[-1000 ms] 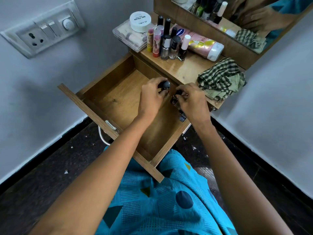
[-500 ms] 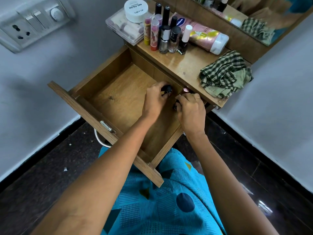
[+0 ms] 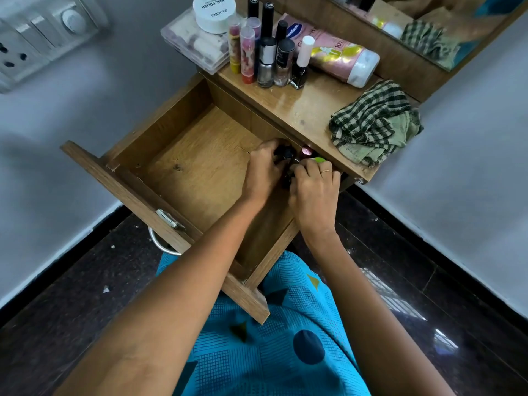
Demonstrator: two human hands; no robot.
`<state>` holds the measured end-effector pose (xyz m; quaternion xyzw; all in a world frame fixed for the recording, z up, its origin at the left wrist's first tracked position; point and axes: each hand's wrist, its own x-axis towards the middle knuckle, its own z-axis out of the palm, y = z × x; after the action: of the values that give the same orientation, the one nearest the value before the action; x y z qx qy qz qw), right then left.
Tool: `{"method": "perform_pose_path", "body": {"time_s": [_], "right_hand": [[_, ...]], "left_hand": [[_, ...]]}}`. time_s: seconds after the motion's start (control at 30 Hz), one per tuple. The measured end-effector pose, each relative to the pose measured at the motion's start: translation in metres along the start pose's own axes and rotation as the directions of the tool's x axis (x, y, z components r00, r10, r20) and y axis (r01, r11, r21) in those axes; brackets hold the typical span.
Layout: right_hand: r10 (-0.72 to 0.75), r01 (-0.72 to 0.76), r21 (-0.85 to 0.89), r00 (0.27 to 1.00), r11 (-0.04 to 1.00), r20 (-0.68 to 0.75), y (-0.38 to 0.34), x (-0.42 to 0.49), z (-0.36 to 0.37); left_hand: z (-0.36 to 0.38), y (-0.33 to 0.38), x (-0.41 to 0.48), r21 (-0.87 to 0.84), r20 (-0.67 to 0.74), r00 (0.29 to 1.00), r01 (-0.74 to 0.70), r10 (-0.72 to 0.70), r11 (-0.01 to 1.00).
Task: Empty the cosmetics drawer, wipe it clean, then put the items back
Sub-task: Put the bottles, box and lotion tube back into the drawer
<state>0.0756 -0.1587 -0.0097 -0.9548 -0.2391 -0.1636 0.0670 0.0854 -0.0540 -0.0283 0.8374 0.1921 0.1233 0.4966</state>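
Left hand [image 3: 264, 172] grips a dark bottle [image 3: 284, 152], right hand [image 3: 313, 190] seemingly clutches another, at the drawer [image 3: 200, 172] back-right corner.

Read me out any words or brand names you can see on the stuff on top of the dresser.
"NAIL POLISH" on the round white tub's lid, upside down in this view.
"zudio" on that same lid.
"Vaseline", partly hidden, in a blue badge on the pink bottle lying on its side.
"100", cut off, on that bottle.
Print on the small nail polish bottles is too small to read.
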Motion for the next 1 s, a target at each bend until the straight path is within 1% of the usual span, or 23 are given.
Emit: {"method": "perform_pose_path", "body": {"time_s": [0.17,0.3,0.47,0.57,0.7,0.77,0.87,0.93,1.0], "right_hand": [[0.016,-0.016,-0.012,1.000,1.000,-0.001,-0.003,-0.001,-0.001],[0.033,-0.032,-0.025,0.999,0.999,0.019,-0.005,-0.001,-0.001],[0.020,-0.019,-0.040,0.999,0.999,0.025,-0.004,-0.003,-0.001],[0.008,-0.006,-0.052,1.000,0.999,0.030,-0.004,-0.003,-0.001],[0.000,0.001,-0.052,1.000,0.999,0.017,-0.003,-0.002,-0.001],[0.004,-0.004,-0.044,1.000,0.999,0.014,-0.004,-0.001,-0.003],[0.012,-0.011,0.046,1.000,0.999,-0.014,-0.006,0.002,-0.009],[0.012,-0.005,0.169,0.999,0.986,-0.039,-0.010,0.009,-0.018],[0.038,-0.016,0.328,0.998,0.944,-0.059,-0.017,0.024,-0.030]], "left_hand": [[0.001,-0.001,0.002,0.039,0.024,1.000,-0.020,0.019,0.999],[0.002,-0.004,0.002,0.043,0.042,0.999,0.007,-0.009,0.999],[0.003,-0.004,-0.001,-0.031,0.032,0.998,0.064,-0.063,0.998],[0.002,-0.002,-0.002,-0.093,0.023,0.993,0.121,-0.119,0.988],[-0.003,0.002,-0.002,-0.134,0.015,0.977,0.214,-0.214,0.968],[-0.009,0.005,-0.002,-0.162,-0.004,0.972,0.232,-0.236,0.959],[-0.025,0.017,-0.006,-0.189,-0.079,0.978,0.175,-0.192,0.966],[-0.041,0.029,-0.006,-0.205,-0.171,0.976,0.097,-0.133,0.974],[-0.059,0.043,0.002,-0.213,-0.280,0.958,-0.002,-0.059,0.977]]}}
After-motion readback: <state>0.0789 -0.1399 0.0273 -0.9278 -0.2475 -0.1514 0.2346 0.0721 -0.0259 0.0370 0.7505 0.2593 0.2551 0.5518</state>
